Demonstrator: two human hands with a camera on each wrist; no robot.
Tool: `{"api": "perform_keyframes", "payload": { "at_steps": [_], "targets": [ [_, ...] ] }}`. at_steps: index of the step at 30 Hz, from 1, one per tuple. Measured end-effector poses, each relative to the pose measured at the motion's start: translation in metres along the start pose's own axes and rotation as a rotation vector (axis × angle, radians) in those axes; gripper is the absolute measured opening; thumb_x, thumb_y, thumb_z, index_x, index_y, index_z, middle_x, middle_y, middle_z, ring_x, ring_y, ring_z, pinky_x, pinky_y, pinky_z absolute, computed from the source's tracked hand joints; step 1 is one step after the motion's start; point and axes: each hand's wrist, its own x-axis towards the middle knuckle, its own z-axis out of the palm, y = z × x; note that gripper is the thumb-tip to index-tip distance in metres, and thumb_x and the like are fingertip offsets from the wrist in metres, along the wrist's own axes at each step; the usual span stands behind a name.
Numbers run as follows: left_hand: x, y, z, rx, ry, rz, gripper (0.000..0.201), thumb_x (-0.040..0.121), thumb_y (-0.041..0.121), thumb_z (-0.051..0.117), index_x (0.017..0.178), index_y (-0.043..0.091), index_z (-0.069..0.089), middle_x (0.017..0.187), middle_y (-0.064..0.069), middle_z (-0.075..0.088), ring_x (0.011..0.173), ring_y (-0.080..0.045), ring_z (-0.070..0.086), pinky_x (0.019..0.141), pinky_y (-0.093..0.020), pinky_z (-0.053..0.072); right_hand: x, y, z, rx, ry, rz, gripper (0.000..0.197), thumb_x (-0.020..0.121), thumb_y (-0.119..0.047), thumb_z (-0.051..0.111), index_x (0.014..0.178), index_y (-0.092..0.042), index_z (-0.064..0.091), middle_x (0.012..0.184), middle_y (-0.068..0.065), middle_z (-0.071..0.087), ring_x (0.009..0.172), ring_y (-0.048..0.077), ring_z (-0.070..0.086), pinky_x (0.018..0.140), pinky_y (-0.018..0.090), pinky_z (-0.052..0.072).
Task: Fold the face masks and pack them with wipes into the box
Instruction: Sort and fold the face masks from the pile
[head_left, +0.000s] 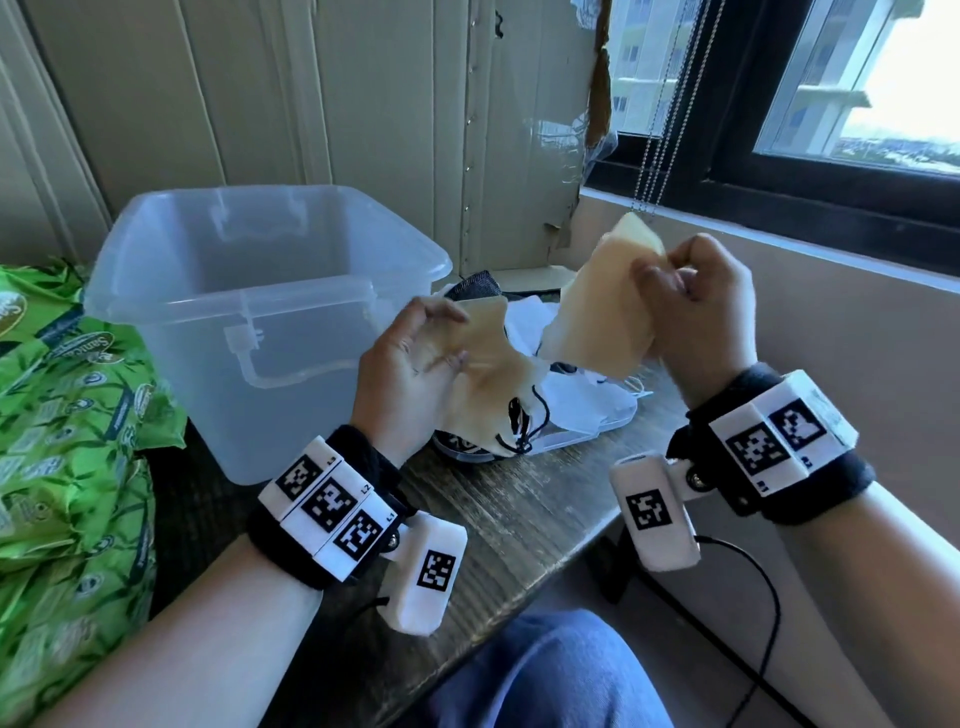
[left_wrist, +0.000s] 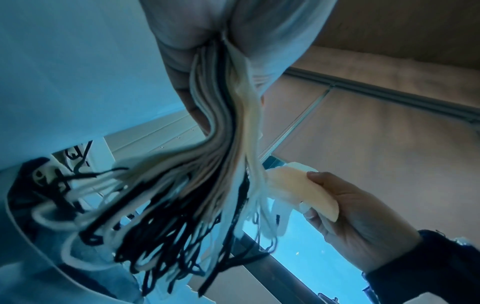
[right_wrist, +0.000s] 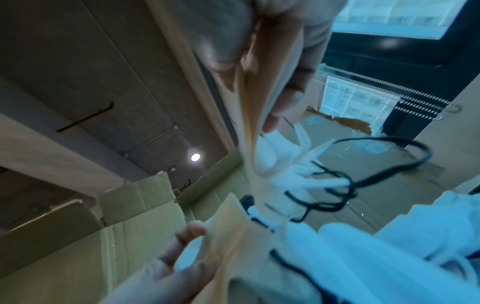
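Both hands held one beige mask (head_left: 597, 317) above the tabletop (head_left: 535, 499). The left hand (head_left: 410, 374) pinched one end. The right hand (head_left: 701, 306) had its grip clenched on the other.

Both hands raised, left (head_left: 410, 364) and right (head_left: 696, 306), fingers pinched.

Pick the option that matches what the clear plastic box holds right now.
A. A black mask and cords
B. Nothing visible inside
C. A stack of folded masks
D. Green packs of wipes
B: in the head view the clear plastic box shows nothing inside, while both hands hold beige masks beside it and the green wipes packs lie outside to its left.
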Motion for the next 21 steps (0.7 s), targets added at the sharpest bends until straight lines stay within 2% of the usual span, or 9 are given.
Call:
{"api": "perform_keyframes", "payload": {
  "at_steps": [2, 4, 6, 8, 11, 14, 16, 19, 21],
  "targets": [
    [0.0, -0.001, 0.002, -0.007, -0.034, -0.052, 0.029, 0.076, -0.002, 0.066, 0.072, 0.026, 0.069, 0.085, 0.015, 0.068, 0.103, -0.005, 0.06, 0.099, -0.02, 0.041, -0.008, -0.004, 0.008, 0.039, -0.07, -0.042, 0.021, 0.071, -0.035, 0.056, 0.058, -0.025, 0.042, 0.058, -0.003, 0.051, 0.058, 0.02, 0.048, 0.052, 0.039, 0.05],
    [-0.002, 0.002, 0.005, 0.014, -0.065, -0.078, 0.018, 0.072, 0.013, 0.063, 0.075, 0.026, 0.075, 0.098, 0.006, 0.069, 0.107, -0.011, 0.061, 0.103, -0.029, 0.042, -0.019, -0.007, 0.02, 0.079, -0.184, -0.081, 0.02, 0.073, -0.034, 0.059, 0.057, -0.031, 0.049, 0.057, -0.005, 0.05, 0.055, 0.015, 0.043, 0.051, 0.028, 0.039],
    [-0.004, 0.006, 0.007, -0.017, -0.082, -0.128, 0.02, 0.073, 0.019, 0.057, 0.079, 0.03, 0.072, 0.101, -0.001, 0.069, 0.103, -0.015, 0.062, 0.099, -0.035, 0.046, -0.033, -0.009, 0.033, 0.075, -0.362, -0.125, 0.024, 0.082, -0.033, 0.06, 0.059, -0.036, 0.053, 0.057, -0.008, 0.049, 0.054, 0.011, 0.042, 0.055, 0.026, 0.036],
    [-0.005, 0.012, 0.007, -0.113, -0.074, -0.184, 0.018, 0.078, 0.022, 0.052, 0.081, 0.021, 0.069, 0.099, -0.011, 0.068, 0.093, -0.018, 0.061, 0.087, -0.035, 0.047, -0.045, -0.012, 0.041, 0.139, -0.564, -0.12, 0.025, 0.093, -0.035, 0.046, 0.072, -0.039, 0.06, 0.066, -0.004, 0.055, 0.062, 0.006, 0.049, 0.063, 0.027, 0.043],
    [-0.005, 0.017, 0.004, -0.274, -0.075, -0.227, 0.043, 0.084, 0.04, 0.049, 0.096, 0.002, 0.065, 0.103, -0.02, 0.066, 0.089, -0.02, 0.061, 0.084, -0.032, 0.047, -0.05, -0.01, 0.044, 0.164, -0.703, -0.125, 0.032, 0.089, -0.041, 0.031, 0.085, -0.042, 0.063, 0.082, -0.004, 0.056, 0.08, 0.003, 0.051, 0.076, 0.017, 0.043],
    [-0.005, 0.017, 0.002, -0.291, -0.137, -0.166, 0.054, 0.072, 0.052, 0.054, 0.097, 0.006, 0.068, 0.115, -0.028, 0.059, 0.105, -0.03, 0.059, 0.098, -0.048, 0.044, -0.049, -0.007, 0.044, 0.249, -0.661, -0.119, 0.02, 0.085, -0.027, 0.046, 0.097, -0.038, 0.058, 0.081, -0.005, 0.055, 0.072, 0.008, 0.052, 0.074, 0.029, 0.046],
    [-0.004, 0.014, 0.003, -0.225, -0.155, -0.13, 0.04, 0.074, 0.046, 0.056, 0.094, 0.014, 0.069, 0.113, -0.027, 0.06, 0.107, -0.036, 0.058, 0.098, -0.057, 0.042, -0.046, -0.003, 0.04, 0.317, -0.646, -0.113, 0.036, 0.082, -0.016, 0.054, 0.11, -0.038, 0.047, 0.077, -0.002, 0.055, 0.067, 0.014, 0.053, 0.069, 0.036, 0.046],
    [-0.003, 0.009, 0.005, -0.219, -0.169, -0.124, 0.016, 0.082, 0.032, 0.058, 0.091, 0.021, 0.065, 0.106, -0.024, 0.063, 0.095, -0.026, 0.06, 0.089, -0.046, 0.049, -0.039, -0.003, 0.037, 0.248, -0.618, -0.114, 0.059, 0.08, 0.0, 0.064, 0.114, -0.042, 0.041, 0.069, -0.002, 0.054, 0.06, 0.017, 0.053, 0.064, 0.032, 0.047],
    [-0.004, 0.007, 0.006, -0.222, -0.228, -0.12, 0.011, 0.088, 0.02, 0.055, 0.089, 0.023, 0.066, 0.1, -0.011, 0.063, 0.089, -0.015, 0.058, 0.08, -0.029, 0.048, -0.037, -0.003, 0.039, 0.185, -0.488, -0.107, 0.047, 0.074, -0.003, 0.072, 0.093, -0.041, 0.053, 0.061, -0.006, 0.053, 0.053, 0.016, 0.051, 0.059, 0.03, 0.046]
  ]
}}
